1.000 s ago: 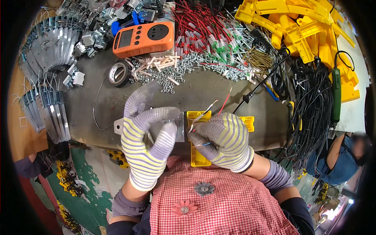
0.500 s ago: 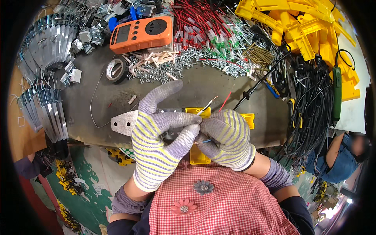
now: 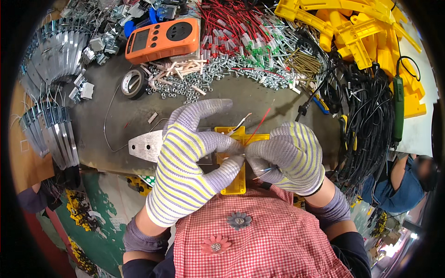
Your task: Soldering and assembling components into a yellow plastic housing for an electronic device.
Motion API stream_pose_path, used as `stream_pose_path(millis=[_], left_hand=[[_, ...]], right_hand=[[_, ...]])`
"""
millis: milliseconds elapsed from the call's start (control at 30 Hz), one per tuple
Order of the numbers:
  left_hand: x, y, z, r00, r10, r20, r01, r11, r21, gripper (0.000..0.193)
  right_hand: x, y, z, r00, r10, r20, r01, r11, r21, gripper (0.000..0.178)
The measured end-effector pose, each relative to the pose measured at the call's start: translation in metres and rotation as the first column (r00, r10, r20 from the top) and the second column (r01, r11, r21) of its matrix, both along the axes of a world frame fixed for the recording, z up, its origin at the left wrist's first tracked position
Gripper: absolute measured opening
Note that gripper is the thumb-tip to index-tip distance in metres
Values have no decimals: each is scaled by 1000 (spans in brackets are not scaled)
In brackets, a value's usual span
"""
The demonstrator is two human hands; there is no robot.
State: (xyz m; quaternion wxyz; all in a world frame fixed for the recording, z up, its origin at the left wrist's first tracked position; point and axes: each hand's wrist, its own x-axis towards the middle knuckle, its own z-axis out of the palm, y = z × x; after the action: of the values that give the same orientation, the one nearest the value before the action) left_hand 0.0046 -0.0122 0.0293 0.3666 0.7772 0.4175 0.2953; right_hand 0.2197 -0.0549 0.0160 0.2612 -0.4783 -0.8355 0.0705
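Front and centre, the left hand [image 3: 183, 162], in a striped knit glove, is bringing its thumb and forefinger tips almost together, the other fingers curving above; whether it is gripping a strand there I cannot tell, because the fingertips are masking the contact. Right beside it, the right hand [image 3: 294, 155], gloved to match, is bending its fingers inward and pinching a thin blue wire [image 3: 264, 170], with only a short length showing. A red wire [image 3: 261, 121] is slanting up from behind these fingers, its lower end disappearing from sight, and a white wire [image 3: 237, 127] is poking up beside it, showing a bare coppery tip. All three wires are sitting over the yellow plastic housing [image 3: 235, 186], which is lying at the table's near edge, the hands covering its middle. To the left, a metal plate [image 3: 144, 147] is showing two dark holes while the left glove is hiding its other end. Farther back, a roll of black tape [image 3: 133, 85] is resting near the orange meter [image 3: 163, 41], whose small screen is proving unreadable. Over at the right rim, a co-worker [image 3: 399, 187] is appearing only in part.
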Motion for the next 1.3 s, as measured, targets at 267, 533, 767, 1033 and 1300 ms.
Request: stream_pose_path(millis=[267,533,767,1033,1300], left_hand=[[3,-1,-17,978,34,208,-26,999,-40,16],[7,-4,-18,992,104,69,-112,986,121,17],[8,-1,-20,992,107,73,-118,979,167,17],[6,0,-21,995,94,37,-99,982,163,17],[6,1,-19,994,94,59,-101,987,126,17]], right_hand=[[7,5,6,996,42,-77,-54,985,-165,25],[7,1,2,935,19,-354,-90,978,-188,35],[3,-8,-7,844,-127,-521,-38,955,-294,27],[-1,-3,-1,824,-124,-553,-53,955,-293,23],[-4,-8,-9,833,-258,-490,68,926,-371,20]])
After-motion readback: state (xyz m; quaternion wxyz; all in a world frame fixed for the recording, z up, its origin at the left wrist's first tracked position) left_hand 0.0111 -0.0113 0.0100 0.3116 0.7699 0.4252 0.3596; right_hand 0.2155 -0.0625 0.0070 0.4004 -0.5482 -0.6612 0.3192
